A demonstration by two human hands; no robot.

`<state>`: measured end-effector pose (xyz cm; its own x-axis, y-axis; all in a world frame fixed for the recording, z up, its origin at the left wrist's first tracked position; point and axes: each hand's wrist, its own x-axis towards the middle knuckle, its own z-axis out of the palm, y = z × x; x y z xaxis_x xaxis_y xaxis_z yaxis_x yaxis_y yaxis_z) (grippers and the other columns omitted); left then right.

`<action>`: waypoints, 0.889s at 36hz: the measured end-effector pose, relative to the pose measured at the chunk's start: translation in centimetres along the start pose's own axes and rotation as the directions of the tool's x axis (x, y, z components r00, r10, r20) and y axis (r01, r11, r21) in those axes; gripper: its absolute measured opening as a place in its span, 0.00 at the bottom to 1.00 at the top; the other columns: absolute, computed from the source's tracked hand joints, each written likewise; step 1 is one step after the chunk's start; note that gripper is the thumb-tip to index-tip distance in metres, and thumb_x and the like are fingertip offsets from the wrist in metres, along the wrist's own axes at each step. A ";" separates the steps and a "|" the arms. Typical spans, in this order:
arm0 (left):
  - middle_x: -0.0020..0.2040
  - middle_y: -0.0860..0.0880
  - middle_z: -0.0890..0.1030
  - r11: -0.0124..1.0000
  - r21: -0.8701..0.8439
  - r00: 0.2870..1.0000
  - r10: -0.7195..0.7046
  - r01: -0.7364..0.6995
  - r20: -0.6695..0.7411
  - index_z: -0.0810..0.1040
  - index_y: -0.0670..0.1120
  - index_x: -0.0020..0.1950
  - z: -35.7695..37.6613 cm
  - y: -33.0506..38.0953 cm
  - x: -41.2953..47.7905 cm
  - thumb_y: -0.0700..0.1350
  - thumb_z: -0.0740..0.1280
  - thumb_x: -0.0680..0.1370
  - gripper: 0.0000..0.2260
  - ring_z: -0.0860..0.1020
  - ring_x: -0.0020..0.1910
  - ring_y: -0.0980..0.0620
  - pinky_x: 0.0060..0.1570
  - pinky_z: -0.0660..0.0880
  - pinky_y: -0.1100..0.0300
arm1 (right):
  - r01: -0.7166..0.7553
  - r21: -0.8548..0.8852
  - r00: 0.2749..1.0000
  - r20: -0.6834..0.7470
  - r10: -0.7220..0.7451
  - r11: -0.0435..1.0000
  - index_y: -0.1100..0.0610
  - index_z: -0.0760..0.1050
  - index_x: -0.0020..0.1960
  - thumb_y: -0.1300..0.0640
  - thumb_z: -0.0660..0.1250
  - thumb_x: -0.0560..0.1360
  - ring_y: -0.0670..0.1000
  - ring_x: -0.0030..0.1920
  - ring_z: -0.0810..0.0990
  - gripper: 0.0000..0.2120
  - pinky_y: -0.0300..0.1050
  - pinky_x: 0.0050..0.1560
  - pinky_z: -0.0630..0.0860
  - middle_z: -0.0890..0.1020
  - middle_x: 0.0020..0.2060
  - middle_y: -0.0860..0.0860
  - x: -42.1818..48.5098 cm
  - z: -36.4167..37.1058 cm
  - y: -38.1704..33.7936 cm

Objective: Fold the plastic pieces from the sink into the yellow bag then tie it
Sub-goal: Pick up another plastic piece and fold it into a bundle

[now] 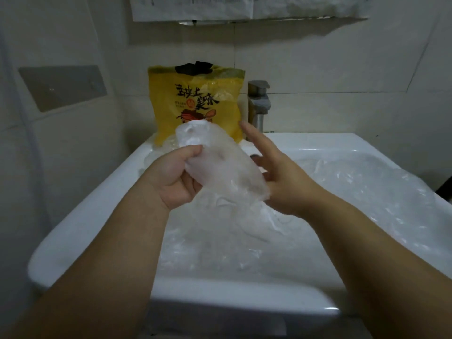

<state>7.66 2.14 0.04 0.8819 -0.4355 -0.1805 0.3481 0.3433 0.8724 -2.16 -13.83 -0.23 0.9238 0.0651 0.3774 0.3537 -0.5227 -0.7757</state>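
Plastic wad point(221, 167) within left fingers point(192, 152), perhaps against right hand point(288, 184).

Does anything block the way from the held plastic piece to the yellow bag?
Nothing visible does. The left hand grips the crumpled clear plastic piece just in front of the upright yellow printed bag; a dark patch shows at its top.
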 end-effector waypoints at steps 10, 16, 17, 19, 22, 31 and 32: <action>0.42 0.45 0.83 0.984 0.169 0.998 0.067 -0.063 -0.019 0.77 0.38 0.53 0.9 -0.5 -0.2 0.35 0.61 0.79 0.07 0.82 0.37 0.54 0.31 0.78 0.66 | 0.029 0.011 0.998 0.050 -0.030 1.000 0.50 0.83 0.48 0.53 0.71 0.73 0.33 0.53 0.77 0.05 0.31 0.57 0.71 0.81 0.54 0.44 -0.2 0.1 -1.5; 0.38 0.47 0.82 0.951 0.247 0.976 0.151 -0.187 0.160 0.79 0.40 0.51 1.6 -0.9 -0.9 0.32 0.63 0.77 0.07 0.81 0.35 0.54 0.30 0.76 0.65 | -0.165 0.100 0.985 -0.030 0.168 0.981 0.65 0.80 0.44 0.53 0.65 0.78 0.45 0.28 0.72 0.14 0.50 0.46 0.74 0.78 0.30 0.51 0.3 0.2 -0.8; 0.40 0.46 0.83 0.949 0.247 0.972 0.155 -0.197 0.180 0.80 0.40 0.50 1.7 -1.0 -1.0 0.32 0.63 0.76 0.08 0.82 0.37 0.53 0.32 0.79 0.64 | -0.177 0.108 0.981 -0.056 0.184 0.978 0.61 0.80 0.42 0.54 0.64 0.78 0.44 0.29 0.73 0.13 0.47 0.45 0.73 0.80 0.31 0.49 0.4 0.3 -0.7; 0.50 0.41 0.84 0.944 0.253 0.962 0.157 -0.213 0.222 0.80 0.39 0.53 1.9 -1.4 -1.1 0.31 0.63 0.75 0.10 0.83 0.48 0.48 0.46 0.82 0.59 | -0.186 0.130 0.972 -0.123 0.202 0.974 0.60 0.79 0.40 0.53 0.64 0.78 0.48 0.34 0.76 0.13 0.45 0.46 0.74 0.81 0.31 0.48 0.6 0.3 -0.4; 0.57 0.38 0.81 0.917 0.319 0.948 0.149 -0.239 0.281 0.79 0.37 0.58 2.2 -1.7 -1.3 0.36 0.68 0.68 0.18 0.81 0.57 0.43 0.57 0.77 0.53 | -0.206 0.144 0.953 -0.193 0.232 0.968 0.67 0.78 0.41 0.53 0.66 0.77 0.51 0.35 0.73 0.16 0.44 0.42 0.71 0.78 0.30 0.53 0.8 0.3 0.1; 0.56 0.42 0.83 0.894 0.379 0.929 0.096 -0.238 0.358 0.79 0.41 0.59 2.3 -2.1 -1.3 0.38 0.71 0.71 0.17 0.81 0.56 0.46 0.59 0.76 0.52 | -0.352 0.375 0.885 -0.165 0.435 0.858 0.55 0.69 0.50 0.52 0.73 0.71 0.51 0.47 0.79 0.16 0.47 0.46 0.80 0.77 0.47 0.51 1.2 0.0 0.2; 0.58 0.42 0.82 0.901 0.365 0.924 0.088 -0.233 0.372 0.78 0.40 0.61 2.4 -2.1 -1.4 0.38 0.69 0.72 0.17 0.80 0.59 0.45 0.60 0.76 0.52 | -0.360 0.439 0.886 -0.116 0.449 0.823 0.53 0.69 0.50 0.54 0.73 0.72 0.51 0.48 0.80 0.14 0.47 0.46 0.81 0.78 0.48 0.50 1.2 -0.2 0.1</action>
<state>4.98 0.05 -0.48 0.7269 -0.6822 0.0790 -0.0079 0.1067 0.9943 -1.08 -13.93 0.21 0.9603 -0.2755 0.0442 0.0229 -0.0800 -0.9965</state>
